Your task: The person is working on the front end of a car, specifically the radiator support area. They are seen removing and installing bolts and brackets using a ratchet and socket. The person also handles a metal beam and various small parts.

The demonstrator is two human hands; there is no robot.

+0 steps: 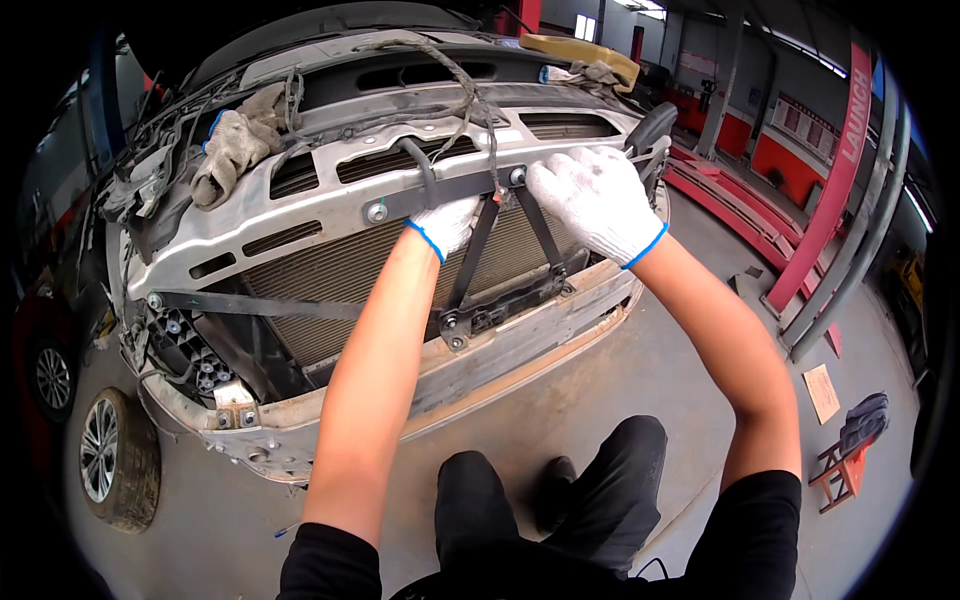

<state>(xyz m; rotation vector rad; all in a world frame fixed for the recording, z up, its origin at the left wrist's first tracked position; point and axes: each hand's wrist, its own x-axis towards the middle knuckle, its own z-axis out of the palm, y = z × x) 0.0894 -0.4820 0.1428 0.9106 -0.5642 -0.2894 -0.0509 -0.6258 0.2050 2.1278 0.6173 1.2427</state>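
Both my hands wear white knit gloves with blue cuffs. My left hand (447, 225) reaches under the dark metal bracket (455, 194) on the car's front upper panel (330, 160); its fingers are hidden behind it. My right hand (592, 195) is curled at the bracket's right end, beside a bolt (517, 175). Whatever its fingers hold is out of sight. Another bolt (377, 212) sits at the bracket's left end. Two black struts (477, 250) run down from the bracket, in front of the radiator (340, 270). A cable (490, 140) hangs over the panel between my hands.
A grey work glove (235, 150) lies on the panel's left. The bumper beam (530, 335) crosses below the radiator. A loose wheel (118, 460) stands on the floor at left. At right are a red lift post (835, 170) and a small red stool (842, 470).
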